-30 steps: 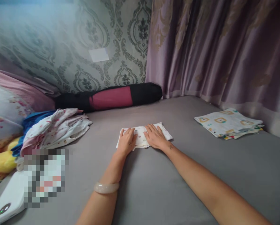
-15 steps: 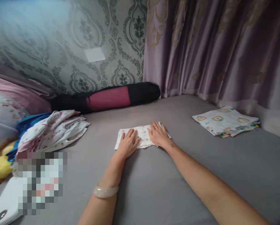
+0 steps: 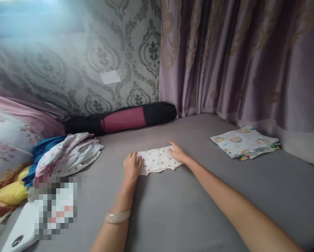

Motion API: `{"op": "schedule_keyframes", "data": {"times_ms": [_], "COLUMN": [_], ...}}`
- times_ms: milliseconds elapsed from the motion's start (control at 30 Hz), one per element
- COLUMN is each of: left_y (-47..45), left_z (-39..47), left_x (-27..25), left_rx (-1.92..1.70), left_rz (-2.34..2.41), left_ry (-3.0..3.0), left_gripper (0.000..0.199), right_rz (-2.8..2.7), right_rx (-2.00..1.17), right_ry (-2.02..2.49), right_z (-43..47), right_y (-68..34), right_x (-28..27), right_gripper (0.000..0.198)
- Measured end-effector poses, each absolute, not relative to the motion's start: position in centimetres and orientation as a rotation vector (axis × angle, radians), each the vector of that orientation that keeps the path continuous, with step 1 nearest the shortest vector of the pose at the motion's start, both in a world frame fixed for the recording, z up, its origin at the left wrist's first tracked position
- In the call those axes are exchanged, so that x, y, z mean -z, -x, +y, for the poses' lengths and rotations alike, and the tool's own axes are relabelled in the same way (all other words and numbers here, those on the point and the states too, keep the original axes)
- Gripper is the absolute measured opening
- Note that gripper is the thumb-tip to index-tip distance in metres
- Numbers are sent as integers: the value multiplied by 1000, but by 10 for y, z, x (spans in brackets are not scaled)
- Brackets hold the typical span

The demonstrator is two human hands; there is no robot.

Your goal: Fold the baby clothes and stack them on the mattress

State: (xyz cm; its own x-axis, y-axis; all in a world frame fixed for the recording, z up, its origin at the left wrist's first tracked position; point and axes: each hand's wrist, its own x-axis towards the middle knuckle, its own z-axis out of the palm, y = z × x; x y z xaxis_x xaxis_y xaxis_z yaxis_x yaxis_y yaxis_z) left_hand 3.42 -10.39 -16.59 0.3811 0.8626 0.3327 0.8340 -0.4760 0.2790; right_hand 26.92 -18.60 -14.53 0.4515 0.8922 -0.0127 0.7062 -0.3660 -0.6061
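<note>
A small folded white garment (image 3: pixel 158 161) with scattered little prints lies on the grey bed sheet (image 3: pixel 172 210), its near edge uneven. My left hand (image 3: pixel 132 167), below a pale bangle, is closed at the garment's left edge with its fingers bent. At the opposite end, my right hand (image 3: pixel 177 153) grips the right edge, its thumb side over the cloth. Parts of the fingers of both hands are hidden.
Folded printed cloths (image 3: pixel 246 141) lie stacked at the right, near the purple curtain (image 3: pixel 199 63). A heap of loose clothes (image 3: pixel 70 154) sits at the left beside a floral pillow (image 3: pixel 9 140). Along the wall rests a black and maroon bolster (image 3: pixel 124 119). A white phone-like device (image 3: pixel 25 224) lies lower left.
My hands have gone from lying flat on top of the garment to its left and right edges. More of its printed face shows, and the camera view has tilted up slightly.
</note>
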Motion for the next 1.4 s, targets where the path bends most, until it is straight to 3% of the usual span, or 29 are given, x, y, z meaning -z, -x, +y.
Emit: {"op": "schedule_keyframes", "data": {"times_ms": [267,500,700,800,1033,1400], "left_y": [-15,-18,-29,-29,-26,-104], "left_z": [-83,-76,-79,-82,-79,-109], "left_x": [155,141,127,116,99,49], "left_rx": [-459,-477,-440,-409,-308,-538], "left_rz": [1805,1707,1671,1642,1512,1224], "left_ry": [-2027,-1693,-1562,-1558,-1879,-1995], "left_gripper": [33,21,38,37,32,37], "right_rz": [-948,-925,-1002,-1057,-1115,-723], "right_rx": [-712,-865,-871,-839,-718,-744], "right_ry": [2384,2419,2403,2398,2351,2161], "right_z": [-201,-196,-193,-193,-194,-229], "right_y": [-326,-315,-311,-308,-306,-358], "right_x": [123,119,114,115,114,83], "right_gripper": [24,35,43,41,12,9]}}
